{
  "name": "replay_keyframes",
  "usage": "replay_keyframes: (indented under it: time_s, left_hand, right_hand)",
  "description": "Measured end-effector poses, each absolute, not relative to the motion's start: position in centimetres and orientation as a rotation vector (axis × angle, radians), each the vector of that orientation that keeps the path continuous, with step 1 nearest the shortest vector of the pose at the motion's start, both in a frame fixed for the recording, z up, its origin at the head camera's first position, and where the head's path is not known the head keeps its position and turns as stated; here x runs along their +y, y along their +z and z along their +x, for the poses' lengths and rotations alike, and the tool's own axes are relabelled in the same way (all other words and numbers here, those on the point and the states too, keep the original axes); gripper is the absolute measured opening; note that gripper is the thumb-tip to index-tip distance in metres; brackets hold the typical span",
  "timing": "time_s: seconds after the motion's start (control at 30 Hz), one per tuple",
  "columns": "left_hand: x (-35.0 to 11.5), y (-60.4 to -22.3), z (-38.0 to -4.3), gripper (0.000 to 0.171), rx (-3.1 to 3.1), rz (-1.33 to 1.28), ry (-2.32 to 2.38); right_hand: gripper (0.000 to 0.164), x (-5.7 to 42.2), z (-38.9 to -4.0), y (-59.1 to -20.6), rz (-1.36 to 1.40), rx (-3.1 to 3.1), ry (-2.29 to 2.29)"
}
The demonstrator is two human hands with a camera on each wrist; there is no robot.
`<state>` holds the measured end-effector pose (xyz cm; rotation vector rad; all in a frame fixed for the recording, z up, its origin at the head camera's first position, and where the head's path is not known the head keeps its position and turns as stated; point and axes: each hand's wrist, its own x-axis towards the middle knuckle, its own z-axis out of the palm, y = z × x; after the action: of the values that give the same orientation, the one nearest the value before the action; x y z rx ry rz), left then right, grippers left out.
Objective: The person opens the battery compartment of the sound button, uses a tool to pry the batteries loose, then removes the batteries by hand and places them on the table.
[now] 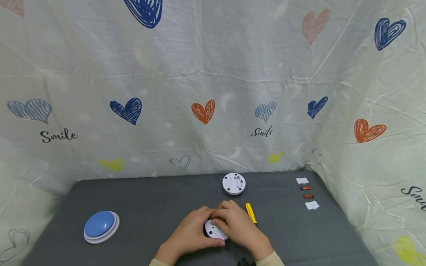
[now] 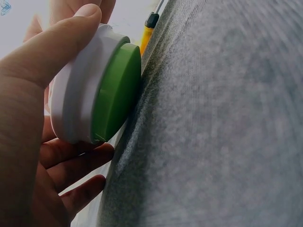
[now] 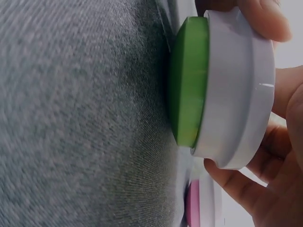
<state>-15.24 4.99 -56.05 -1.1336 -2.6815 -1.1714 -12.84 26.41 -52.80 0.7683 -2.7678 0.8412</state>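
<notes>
Left hand [image 1: 191,232] grasping the green push button [image 1: 217,233] by its round white casing [image 3: 232,90]: thumb at the 6 o'clock rim, fingers round the far side. Right hand [image 1: 237,225] also gripping it, from 2 o'clock, fingers curled at rim and underside; exact fingertip contact partly hidden. Button is front-centre over the grey counter [image 1: 149,199], underside up, green dome [image 2: 118,92] facing down; can't tell if it touches. Handling, best guess: light, stiff hard plastic, smooth so slightly slippery. Dome probably gives when pressed, so take the white rim at 6 and 12, keep weight off the dome. Thin plastic on the underside likely the fragile bit. Outward: 1 o'clock, pink button [image 1: 234,184], also underside up, battery slots bare. 2 o'clock, just beside right hand, yellow-handled screwdriver [image 1: 250,212]. Farther along 2 o'clock, two red batteries [image 1: 308,196] between two small white pieces [image 1: 311,205], likely covers. 9 o'clock, well apart, blue button [image 1: 100,224], dome up.
</notes>
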Motion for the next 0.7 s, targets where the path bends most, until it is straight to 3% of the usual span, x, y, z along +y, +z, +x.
replay_keyframes:
  time_s: [0.37,0.7]
  left_hand:
    - [4.9,-56.0,-15.2,0.087,-2.697,-1.109,-1.122]
    - [4.9,-56.0,-15.1,0.085,-2.687,-1.1,-1.1]
  right_hand:
    - [0.006,27.0,-12.9,-51.7,0.703,-2.736,0.915]
    - [0.007,27.7,-12.8,-51.1,0.735,-2.69,1.089]
